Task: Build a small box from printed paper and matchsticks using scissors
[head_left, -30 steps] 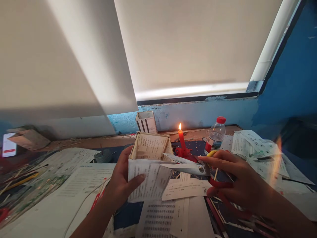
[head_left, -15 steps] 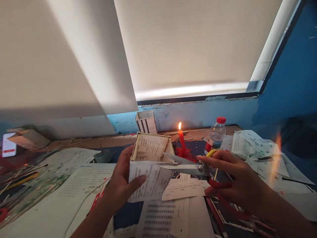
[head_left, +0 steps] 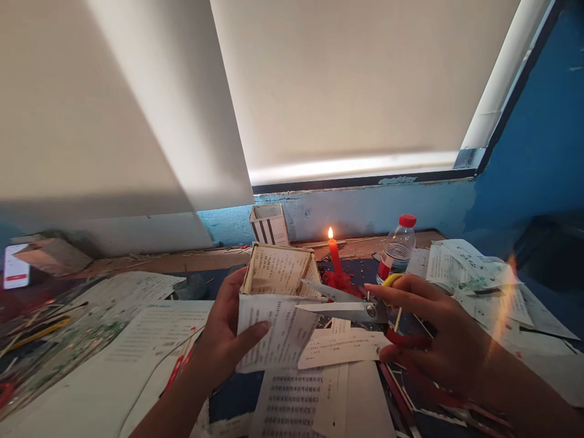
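My left hand grips a small open box covered in printed paper, thumb pressed on a loose paper flap hanging from its front. My right hand holds scissors with red and yellow handles. Their blades are apart, pointing left, at the top edge of the flap by the box's right corner.
A lit red candle stands just behind the scissors, a water bottle to its right. A striped paper box sits by the wall. Printed sheets and paper strips cover the table; a phone lies far left.
The scissor blades have opened a little wider at the flap's edge. The hands and box have barely shifted.
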`<state>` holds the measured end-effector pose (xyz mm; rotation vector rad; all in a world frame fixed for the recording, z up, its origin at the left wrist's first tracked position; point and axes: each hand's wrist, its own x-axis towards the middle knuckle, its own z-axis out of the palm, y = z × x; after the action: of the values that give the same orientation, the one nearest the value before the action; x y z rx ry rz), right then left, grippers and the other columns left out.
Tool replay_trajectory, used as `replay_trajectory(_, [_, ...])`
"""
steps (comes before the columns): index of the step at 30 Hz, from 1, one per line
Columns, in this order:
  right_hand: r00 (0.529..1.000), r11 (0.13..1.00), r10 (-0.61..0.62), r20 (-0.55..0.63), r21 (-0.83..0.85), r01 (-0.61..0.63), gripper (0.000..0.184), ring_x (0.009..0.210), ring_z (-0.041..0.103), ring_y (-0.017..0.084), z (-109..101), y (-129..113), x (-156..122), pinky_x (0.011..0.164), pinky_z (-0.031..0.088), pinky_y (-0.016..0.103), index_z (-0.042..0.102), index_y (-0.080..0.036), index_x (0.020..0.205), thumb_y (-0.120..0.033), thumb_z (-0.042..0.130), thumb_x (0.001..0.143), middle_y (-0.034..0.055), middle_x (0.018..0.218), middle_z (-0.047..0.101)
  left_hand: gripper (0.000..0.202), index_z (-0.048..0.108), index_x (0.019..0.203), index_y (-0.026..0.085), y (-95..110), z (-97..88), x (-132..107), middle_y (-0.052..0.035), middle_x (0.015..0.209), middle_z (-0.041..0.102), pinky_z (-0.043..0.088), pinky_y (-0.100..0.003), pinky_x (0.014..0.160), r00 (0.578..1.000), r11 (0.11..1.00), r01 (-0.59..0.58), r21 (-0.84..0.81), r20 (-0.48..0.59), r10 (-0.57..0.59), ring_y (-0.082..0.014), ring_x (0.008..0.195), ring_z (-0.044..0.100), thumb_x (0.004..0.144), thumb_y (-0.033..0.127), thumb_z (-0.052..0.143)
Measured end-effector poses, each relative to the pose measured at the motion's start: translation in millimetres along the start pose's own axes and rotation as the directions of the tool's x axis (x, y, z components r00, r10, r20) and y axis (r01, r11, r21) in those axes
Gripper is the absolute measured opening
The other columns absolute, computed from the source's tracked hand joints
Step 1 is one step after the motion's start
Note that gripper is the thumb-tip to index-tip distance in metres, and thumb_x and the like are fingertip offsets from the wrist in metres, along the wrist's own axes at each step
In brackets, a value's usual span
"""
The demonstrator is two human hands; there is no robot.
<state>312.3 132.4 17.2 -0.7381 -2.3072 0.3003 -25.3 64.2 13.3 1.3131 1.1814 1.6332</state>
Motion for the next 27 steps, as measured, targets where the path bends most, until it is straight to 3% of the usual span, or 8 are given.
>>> replay_trajectory(10, [0.999, 1.0, 0.013, 0.032, 0.001, -0.013, 0.071, 0.1, 0.068, 0.023, -1, -1, 1, 0.082, 0.062, 0.035, 0.054, -0.041, 0.149, -0.036, 0.085, 0.085, 0.0054, 0.117, 0.061, 0.081, 0.047, 0.139, 0.026, -7, -6.0, 3, -0.0132, 0.13, 0.07, 0.056, -0.027, 0.072, 0.999, 0.996, -0.026, 0.082, 0.026, 0.024, -0.0282, 0.103, 0.071, 0.072, 0.046, 0.088])
replay_trajectory(17, [1.0, 0.999, -0.007, -0.008, 0.039, 0.007, 0.066, 0.09, 0.071, 0.022, -1, -1, 1, 0.076, 0.063, 0.031, 0.065, -0.038, 0.14, -0.03, 0.089, 0.079, 0.0041, 0.11, 0.068, 0.076, 0.044, 0.142, 0.028, -21, -20.1, 8, -0.0133, 0.134, 0.067, 0.056, -0.025, 0.066, 0.986, 0.995, -0.085, 0.056, 0.15, 0.076, -0.0308, 0.107, 0.072, 0.079, 0.037, 0.084])
replay_trajectory(27, [1.0, 0.998, 0.005, -0.021, 0.055, -0.004, 0.053, 0.082, 0.072, 0.019, -3, -1, 1, 0.072, 0.062, 0.028, 0.072, -0.035, 0.129, -0.025, 0.088, 0.079, 0.003, 0.105, 0.073, 0.076, 0.045, 0.143, 0.027, -22, -20.3, 8, -0.0149, 0.139, 0.064, 0.059, -0.028, 0.073, 0.985, 0.994, -0.098, 0.043, 0.146, 0.091, -0.0338, 0.116, 0.069, 0.079, 0.036, 0.085])
